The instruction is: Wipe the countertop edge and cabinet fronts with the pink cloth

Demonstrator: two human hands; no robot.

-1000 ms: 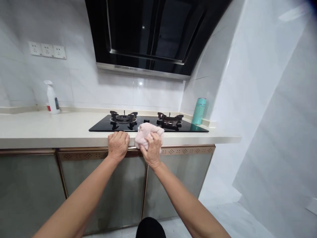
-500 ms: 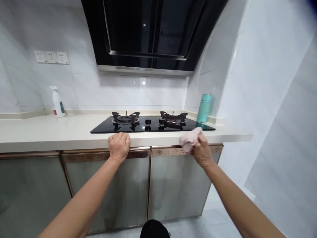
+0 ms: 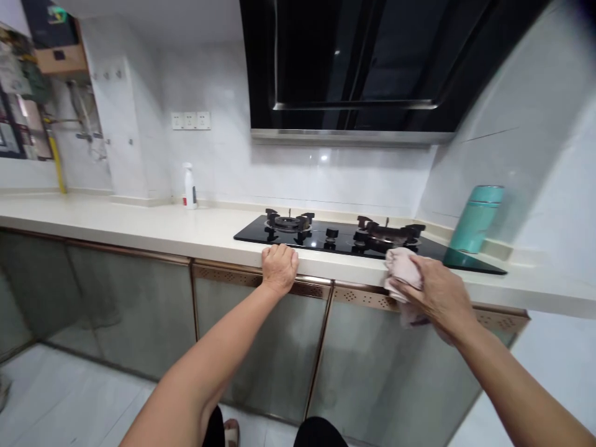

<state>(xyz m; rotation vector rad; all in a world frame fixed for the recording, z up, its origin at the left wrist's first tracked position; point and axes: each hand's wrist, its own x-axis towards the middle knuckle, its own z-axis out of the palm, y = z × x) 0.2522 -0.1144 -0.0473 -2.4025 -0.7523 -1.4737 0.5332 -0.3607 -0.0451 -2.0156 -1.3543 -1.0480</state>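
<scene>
My right hand (image 3: 440, 292) is closed round a bunched pale pink cloth (image 3: 403, 270). The cloth is at the front edge of the countertop, just before the right burner, and its lower folds hang in front of the cabinet trim. My left hand (image 3: 280, 268) has its fingers curled over the countertop's front edge (image 3: 344, 264), left of centre. Behind both hands lies the black glass gas stove (image 3: 321, 239) with two burners and dark knobs. Its left burner (image 3: 286, 223) and right burner (image 3: 386, 233) carry black pan supports.
A teal flask (image 3: 477, 217) stands by the stove's right end. Further left, a white spray bottle (image 3: 189, 187) is against the wall. A black range hood (image 3: 354, 68) overhangs the stove. Glass-fronted cabinets (image 3: 261, 335) fill the space under the counter.
The view has swung left, bringing in more counter and the far corner. My right hand has turned with the cloth, which now hangs lower at the counter edge. My left hand stays on the edge.
</scene>
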